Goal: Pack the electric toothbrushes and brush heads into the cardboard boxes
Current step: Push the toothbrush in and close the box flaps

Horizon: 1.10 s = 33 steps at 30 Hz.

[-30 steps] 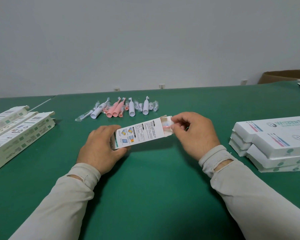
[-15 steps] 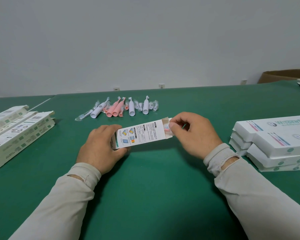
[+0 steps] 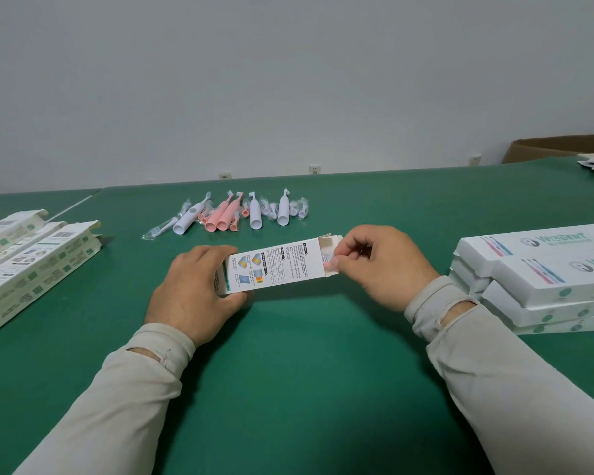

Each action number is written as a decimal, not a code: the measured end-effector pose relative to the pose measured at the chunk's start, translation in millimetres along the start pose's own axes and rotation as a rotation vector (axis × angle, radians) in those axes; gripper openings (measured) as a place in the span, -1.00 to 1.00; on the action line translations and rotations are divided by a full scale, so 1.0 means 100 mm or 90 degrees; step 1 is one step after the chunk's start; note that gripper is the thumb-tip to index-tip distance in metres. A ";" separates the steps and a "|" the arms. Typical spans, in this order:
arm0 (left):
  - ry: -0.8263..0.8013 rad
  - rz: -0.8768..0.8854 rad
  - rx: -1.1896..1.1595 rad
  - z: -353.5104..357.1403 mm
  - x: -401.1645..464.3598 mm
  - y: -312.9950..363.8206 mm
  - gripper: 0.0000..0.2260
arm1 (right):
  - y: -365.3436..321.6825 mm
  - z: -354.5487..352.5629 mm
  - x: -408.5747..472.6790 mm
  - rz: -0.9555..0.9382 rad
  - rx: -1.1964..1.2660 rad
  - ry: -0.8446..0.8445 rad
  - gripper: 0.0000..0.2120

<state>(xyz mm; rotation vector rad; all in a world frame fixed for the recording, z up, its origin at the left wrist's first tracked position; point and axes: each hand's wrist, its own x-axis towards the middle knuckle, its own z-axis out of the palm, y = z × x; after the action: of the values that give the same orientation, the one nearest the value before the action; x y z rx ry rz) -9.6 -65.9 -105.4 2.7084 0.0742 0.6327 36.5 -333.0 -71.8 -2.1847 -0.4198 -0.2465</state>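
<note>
Left hand grips the closed end of the cardboard box, held between both hands above the table. Right hand pinches something pinkish at the open end; identity unclear. Loose toothbrushes lie beyond the hands.

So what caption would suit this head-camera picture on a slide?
Left hand steadies a printed white cardboard box on the green table while the right hand tucks something pink into its open end.

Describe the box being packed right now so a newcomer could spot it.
On the green table, look at its near middle between the side stacks. The box is gripped by the left hand, the right hand pinching at its open end.
</note>
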 end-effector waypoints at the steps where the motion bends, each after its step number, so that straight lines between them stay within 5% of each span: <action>1: -0.002 0.001 -0.009 0.00 0.00 0.00 -0.49 | -0.01 0.00 -0.01 -0.041 -0.031 0.026 -0.88; 9: -0.020 -0.006 -0.047 0.01 0.01 0.00 -0.48 | -0.02 0.07 -0.01 -0.158 -0.073 0.130 -0.92; 16: -0.033 0.006 -0.040 0.00 -0.02 0.02 -0.48 | -0.03 0.11 0.00 -0.202 -0.036 0.106 -0.91; 20: -0.035 0.007 -0.030 0.00 -0.02 0.03 -0.49 | 0.00 0.16 0.00 -0.104 0.052 0.066 -0.87; 28: -0.021 0.010 -0.023 0.01 -0.03 0.07 -0.50 | -0.09 0.05 -0.09 0.142 0.463 -0.256 -0.96; 33: -0.038 0.021 -0.018 0.03 -0.02 0.10 -0.50 | -0.07 -0.01 -0.10 0.144 0.478 -0.313 -0.91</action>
<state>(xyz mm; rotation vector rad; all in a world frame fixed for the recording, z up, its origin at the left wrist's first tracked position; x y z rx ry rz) -10.2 -76.6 -105.6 2.7036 0.0053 0.5576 24.4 -331.4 -69.3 -1.5042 -0.4368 0.5124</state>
